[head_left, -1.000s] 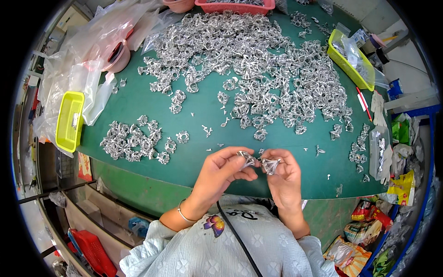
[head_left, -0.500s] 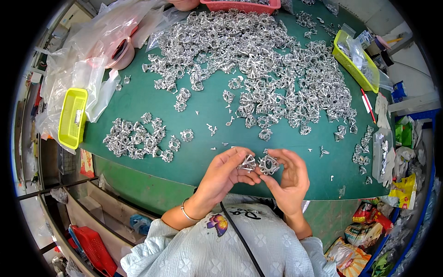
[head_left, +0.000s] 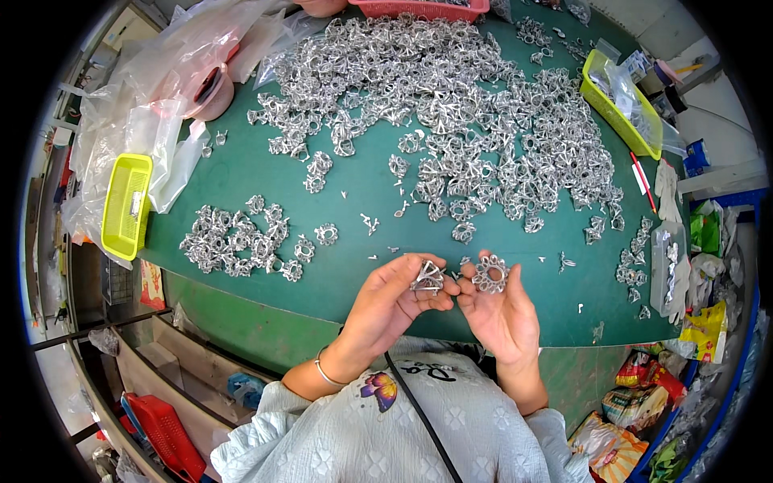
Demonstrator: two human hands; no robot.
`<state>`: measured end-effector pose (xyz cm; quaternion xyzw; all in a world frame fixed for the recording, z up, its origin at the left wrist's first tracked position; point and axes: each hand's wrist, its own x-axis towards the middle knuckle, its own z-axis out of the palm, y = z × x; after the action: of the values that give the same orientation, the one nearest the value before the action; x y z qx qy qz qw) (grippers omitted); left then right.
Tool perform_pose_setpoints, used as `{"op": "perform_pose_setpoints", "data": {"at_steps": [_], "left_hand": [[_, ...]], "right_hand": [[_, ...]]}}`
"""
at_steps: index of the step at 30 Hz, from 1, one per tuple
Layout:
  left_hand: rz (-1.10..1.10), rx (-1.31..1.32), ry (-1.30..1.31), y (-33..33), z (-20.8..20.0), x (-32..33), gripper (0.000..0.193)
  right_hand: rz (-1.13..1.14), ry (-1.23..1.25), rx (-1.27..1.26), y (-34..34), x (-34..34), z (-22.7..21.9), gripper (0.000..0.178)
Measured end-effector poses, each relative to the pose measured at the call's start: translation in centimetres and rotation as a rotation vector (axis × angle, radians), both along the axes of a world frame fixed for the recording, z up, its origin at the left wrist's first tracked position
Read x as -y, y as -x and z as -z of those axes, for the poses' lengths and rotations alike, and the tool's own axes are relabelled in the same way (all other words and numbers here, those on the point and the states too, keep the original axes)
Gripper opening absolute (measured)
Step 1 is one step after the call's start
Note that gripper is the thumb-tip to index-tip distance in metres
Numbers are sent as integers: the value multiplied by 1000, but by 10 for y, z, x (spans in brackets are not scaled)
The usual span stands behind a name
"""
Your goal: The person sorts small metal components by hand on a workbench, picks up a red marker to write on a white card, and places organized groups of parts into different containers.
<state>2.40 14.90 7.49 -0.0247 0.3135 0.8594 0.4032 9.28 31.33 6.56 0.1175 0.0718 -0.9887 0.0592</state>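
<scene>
Near the table's front edge, my left hand (head_left: 385, 299) pinches a silver openwork metal piece (head_left: 428, 277) between thumb and fingers, its prongs turned sideways. Close on its right, my right hand (head_left: 509, 320), palm turned up, holds another silver metal piece (head_left: 489, 274); this one shows its flower-like ring face with a round hole. The fingertips of both hands nearly meet. Beyond them a large heap of similar silver pieces (head_left: 451, 105) spreads over the green table (head_left: 338, 217). A smaller pile (head_left: 233, 241) lies to the left.
Small metal scraps (head_left: 369, 224) are scattered ahead of my hands. A yellow-green basket (head_left: 126, 205) stands at the left edge, another basket (head_left: 620, 113) at the far right. A clear plastic box (head_left: 667, 274) and a glove (head_left: 667, 193) lie on the right, plastic bags (head_left: 121, 145) at the far left.
My right hand has shifted slightly right and turned palm up, bringing its piece's ring face into view. My left hand has tilted its own piece a little and stays in place.
</scene>
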Motion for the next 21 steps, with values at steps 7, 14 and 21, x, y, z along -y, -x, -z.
{"op": "perform_pose_setpoints", "data": {"at_steps": [7,14,21], "left_hand": [[-32,13,56,-1,-6,-1,34],[-29,13,53,-1,-8,0,34],[-23,6,44,-2,-7,0,34]], "right_hand": [[-15,42,-44,0,3,4,43],[-15,26,-46,1,4,3,43],[-12,-9,-35,0,5,2,42]]}}
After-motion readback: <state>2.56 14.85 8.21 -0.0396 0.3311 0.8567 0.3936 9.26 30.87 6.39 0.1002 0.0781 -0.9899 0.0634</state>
